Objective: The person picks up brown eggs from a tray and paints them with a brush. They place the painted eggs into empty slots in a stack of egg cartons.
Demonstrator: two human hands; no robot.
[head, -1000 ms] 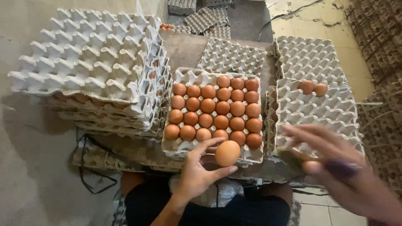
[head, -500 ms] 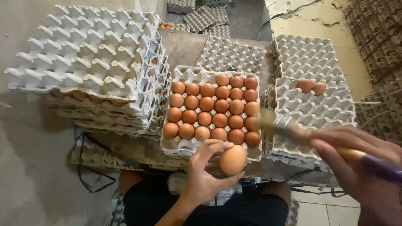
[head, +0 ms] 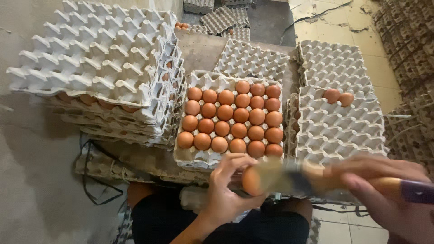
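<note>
Brown egg (head: pixel 251 180), pinched in left hand (head: pixel 226 194), meets the brush (head: pixel 289 177) gripped by right hand (head: pixel 389 190); centre tray (head: pixel 190 156) nearly full, right tray (head: pixel 343 131) holds two.

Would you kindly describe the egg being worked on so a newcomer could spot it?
Find the full egg tray at centre. Just below its near edge, the left hand holds one brown egg. Unlike the others, it sits in no tray, and a brush lies across it.

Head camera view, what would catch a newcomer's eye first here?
The tray packed with brown eggs in the middle, between a tall stack of trays on the left and a nearly bare tray on the right. Just below, the left hand holds one egg while the right hand sweeps a blurred brush across it.
</note>
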